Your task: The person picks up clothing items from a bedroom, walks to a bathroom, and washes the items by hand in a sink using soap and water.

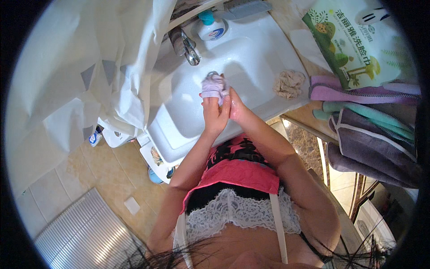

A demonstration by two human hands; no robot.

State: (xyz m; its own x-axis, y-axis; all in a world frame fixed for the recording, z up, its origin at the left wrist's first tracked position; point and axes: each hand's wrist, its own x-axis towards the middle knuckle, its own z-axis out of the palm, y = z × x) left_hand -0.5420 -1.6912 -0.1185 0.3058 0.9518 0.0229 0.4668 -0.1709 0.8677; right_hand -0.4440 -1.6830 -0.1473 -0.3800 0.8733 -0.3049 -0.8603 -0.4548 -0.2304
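In the head view, a small lilac cloth point(214, 85), bunched up and slightly blurred, is held over the basin of a white sink point(178, 114). The fingers of my left hand point(216, 112) are tucked into or behind its near band. Pressed against its right side is my right hand point(236, 105), which looks wet. Some of the fingers are hidden by the cloth. Beyond it stands a chrome faucet point(190, 52), apart from both hands; I cannot tell whether water runs. The drain fitting point(211, 74) is partly covered by the cloth.
A crumpled beige cloth point(289, 84) lies on the sink's right rim. A pump bottle point(211, 28) stands behind the faucet. A pale shower curtain point(111, 57) hangs close at left. Towels point(373, 134) and a face-towel pack point(356, 47) are at right.
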